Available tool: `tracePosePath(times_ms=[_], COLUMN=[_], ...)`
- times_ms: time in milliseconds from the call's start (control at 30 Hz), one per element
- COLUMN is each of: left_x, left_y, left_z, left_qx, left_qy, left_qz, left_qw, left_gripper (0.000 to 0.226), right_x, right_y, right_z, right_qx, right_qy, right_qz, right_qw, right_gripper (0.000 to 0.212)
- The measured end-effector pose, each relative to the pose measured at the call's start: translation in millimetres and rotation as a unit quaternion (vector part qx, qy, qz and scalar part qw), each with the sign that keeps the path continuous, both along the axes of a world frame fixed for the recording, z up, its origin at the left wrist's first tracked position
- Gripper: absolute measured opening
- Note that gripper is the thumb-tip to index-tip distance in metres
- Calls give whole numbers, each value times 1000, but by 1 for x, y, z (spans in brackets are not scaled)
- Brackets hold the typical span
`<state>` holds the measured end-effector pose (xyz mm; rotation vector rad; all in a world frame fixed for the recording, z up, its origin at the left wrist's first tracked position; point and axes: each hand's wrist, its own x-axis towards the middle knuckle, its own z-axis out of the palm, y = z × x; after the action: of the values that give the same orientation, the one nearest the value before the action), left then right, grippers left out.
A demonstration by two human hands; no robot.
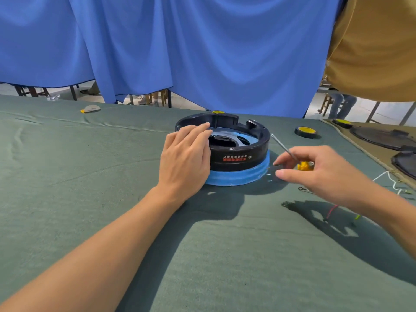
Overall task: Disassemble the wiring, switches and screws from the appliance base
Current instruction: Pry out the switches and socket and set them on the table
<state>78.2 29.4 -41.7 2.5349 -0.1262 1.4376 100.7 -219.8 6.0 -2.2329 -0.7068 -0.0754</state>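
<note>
Green-clothed worktop (90, 221) runs right up to the viewer, with a blue curtain (202, 52) hanging behind it. Just past the middle sits the round black appliance base (238, 154). The left hand (184, 158) rests on its rim at 9 o'clock, fingers laid nearly straight. At the base's 3 o'clock the right hand (319, 174) grips a yellow-handled screwdriver (282, 146). Loose wires (382, 176) lie at 4 o'clock, and tiny screws (269, 174) lie between base and right hand.
</note>
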Motion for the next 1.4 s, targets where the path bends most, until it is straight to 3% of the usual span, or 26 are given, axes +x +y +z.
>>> tracePosePath(times_ms=[133, 233, 533, 700, 900, 1167, 1300, 1400], left_x=[1, 1, -4, -6, -7, -7, -7, -6], left_y=[-8, -11, -9, -8, -5, -4, -3, -2], left_z=[-1, -2, -2, -2, -1, -1, -1, -1], left_qx=[24, 45, 25, 18, 4, -5, -8, -21], left_qy=[-13, -2, 17, 28, 44, 46, 44, 45], left_qz=[-8, -14, -12, -14, -12, -17, -18, -17], left_qw=[1000, 999, 999, 999, 999, 999, 999, 999], left_gripper=[28, 29, 26, 27, 29, 30, 29, 29], right_x=[15, 22, 23, 19, 21, 25, 20, 17], right_y=[-34, -44, -49, -52, -64, -72, -72, -64], right_z=[-9, -17, -16, -17, -4, -6, -2, -5], right_qx=[-2, -58, -71, -167, -145, -196, -166, -205], right_qy=[21, 10, -56, -1, 29, 29, 47, 37], right_qz=[-65, -105, -123, -38, 2, 7, 59, 73], right_qw=[998, 993, 988, 985, 989, 980, 983, 975], right_gripper=[5, 4, 8, 18, 32, 26, 25, 24])
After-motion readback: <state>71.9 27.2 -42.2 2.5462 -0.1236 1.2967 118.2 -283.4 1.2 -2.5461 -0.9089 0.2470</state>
